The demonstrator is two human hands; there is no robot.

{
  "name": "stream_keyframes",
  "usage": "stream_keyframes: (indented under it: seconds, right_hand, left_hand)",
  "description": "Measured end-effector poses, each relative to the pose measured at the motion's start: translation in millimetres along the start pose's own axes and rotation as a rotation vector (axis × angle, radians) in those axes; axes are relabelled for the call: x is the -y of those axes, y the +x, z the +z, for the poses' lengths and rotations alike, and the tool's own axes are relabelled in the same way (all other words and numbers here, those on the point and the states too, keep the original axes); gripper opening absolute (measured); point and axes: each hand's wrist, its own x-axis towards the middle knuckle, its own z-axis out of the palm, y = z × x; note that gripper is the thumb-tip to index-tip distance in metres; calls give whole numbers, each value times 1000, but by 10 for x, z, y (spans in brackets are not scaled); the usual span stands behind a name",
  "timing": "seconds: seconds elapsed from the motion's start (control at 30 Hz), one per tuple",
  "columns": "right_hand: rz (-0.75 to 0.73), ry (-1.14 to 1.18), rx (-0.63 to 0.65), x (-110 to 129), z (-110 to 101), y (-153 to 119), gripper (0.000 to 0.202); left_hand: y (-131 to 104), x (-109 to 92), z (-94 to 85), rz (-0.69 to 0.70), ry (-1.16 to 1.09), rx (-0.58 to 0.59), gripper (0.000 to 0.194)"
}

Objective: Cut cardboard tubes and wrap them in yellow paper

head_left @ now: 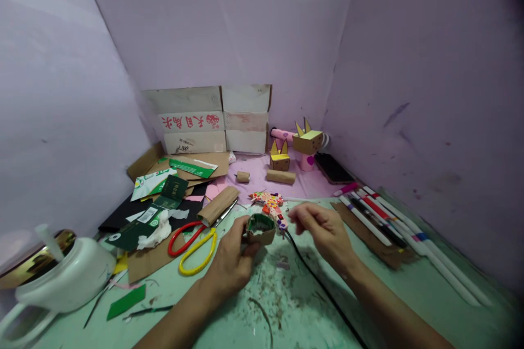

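Forearms [184,308] enter from bottom edge. Left hand [234,255] grips small cardboard box [262,238], open side up, just below frame centre. Right hand [323,230], right of it, is curled; cannot tell whether anything is held. Patterned glue gun [272,205] lies just beyond box.

The person's left hand [235,255] and right hand [321,230] are both bare, with slim fingers and narrow wrists; the nails are too small to make out. The left forearm [186,305] and right forearm [388,302] are bare too, slender and smoothly outlined, widening gradually from the wrist to the view's lower edge.
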Motion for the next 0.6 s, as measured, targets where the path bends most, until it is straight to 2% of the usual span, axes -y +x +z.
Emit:
stream_keyframes:
  seconds: [0.07, 0.13, 0.23, 0.3, 0.33, 0.4, 0.5, 0.53, 0.6]
  right_hand:
    - [-1, -46, -137, -12, -40, 5, 40]
    - [-4, -61, -215, -33, -39, -9, 44]
    - [29, -62, -271, -38, -5, -25, 48]
    - [58, -32, -247, -11, 7, -14, 45]
    - [65, 11, -193, 8, 6, -5, 38]
    - [72, 132, 19, 41, 1, 10, 23]
    - [90, 229, 420, 53, 10, 5, 62]
    - [90, 222, 510, 45, 23, -1, 66]
    - [62, 198, 572, 18, 59, -16, 63]
  left_hand:
    - [-5, 2, 6, -9, 5, 15, 39]
    - [-13, 0, 18, -24, -7, 37, 39]
    - [-19, -9, 34, -62, -30, 61, 38]
    - [-17, -7, 41, -91, -69, 81, 38]
    - [-15, -2, 41, -101, -98, 87, 38]
    - [-10, 6, 35, -95, -155, 102, 37]
    - [1, 1, 6, -32, -207, 161, 33]
    - [5, -7, -5, -21, -212, 193, 31]
    - [12, -26, -17, -22, -190, 244, 29]
